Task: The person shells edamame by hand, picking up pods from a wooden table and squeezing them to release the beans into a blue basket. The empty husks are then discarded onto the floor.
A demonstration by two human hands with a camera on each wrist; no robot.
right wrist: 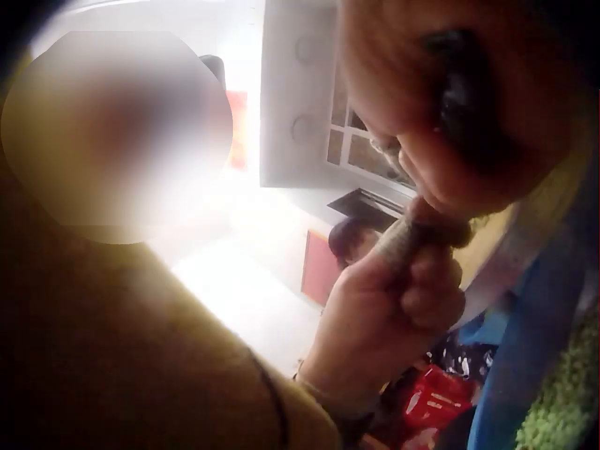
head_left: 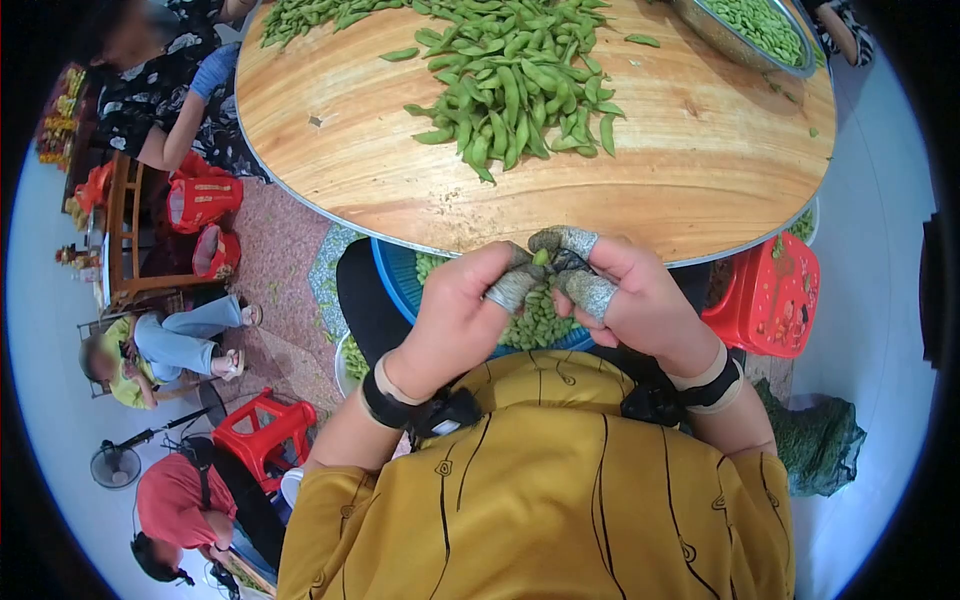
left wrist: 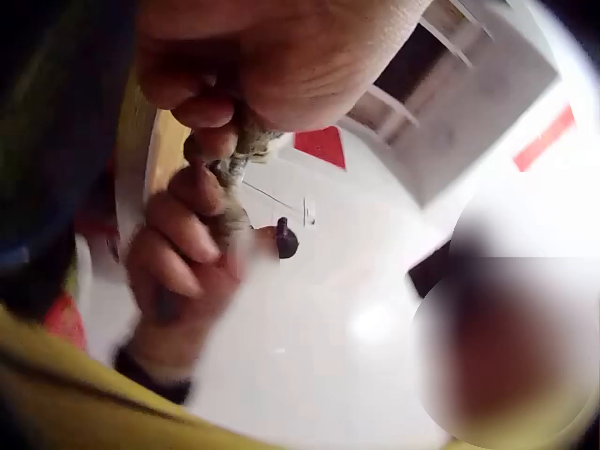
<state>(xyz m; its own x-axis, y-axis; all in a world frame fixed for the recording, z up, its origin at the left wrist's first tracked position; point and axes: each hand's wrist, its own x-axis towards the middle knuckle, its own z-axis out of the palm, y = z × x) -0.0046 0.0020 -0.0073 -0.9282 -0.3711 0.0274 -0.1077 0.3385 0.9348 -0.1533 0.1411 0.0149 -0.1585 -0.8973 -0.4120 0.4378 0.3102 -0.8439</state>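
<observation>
Inspected from left to right, taking the desk (head_left: pixel 350 165) as landmark. At its left side, a blue-gloved hand (head_left: pixel 213 70) rests close to the rim. Below its near edge sits a blue basin (head_left: pixel 396 290) with green beans (head_left: pixel 535 325) in it. Over the basin is the left hand (head_left: pixel 450 310), its taped thumb and fingers clamped on a small green pod (head_left: pixel 541 258). The pod is just off the desk's near edge, between both hands. On the desk, toward its far side, lies a heap of pods (head_left: pixel 510 95). The right hand (head_left: pixel 650 305) pinches at the same pod, wrapped fingers together; which hand bears it, I cannot tell.

Handling, as judged: light, pliant, easily crushed, perhaps slippery if damp. Best hold is a fingertip pinch at either end, with light pressure along the seam.

Clearance: the desk's edge closely limits forward movement of the knuckles; room appears greater downward over the basin and back toward the body. Right of the hands, a red stool (head_left: pixel 765 300) stands below the edge; a metal bowl (head_left: pixel 728 45) occupies the desk's far right.
</observation>
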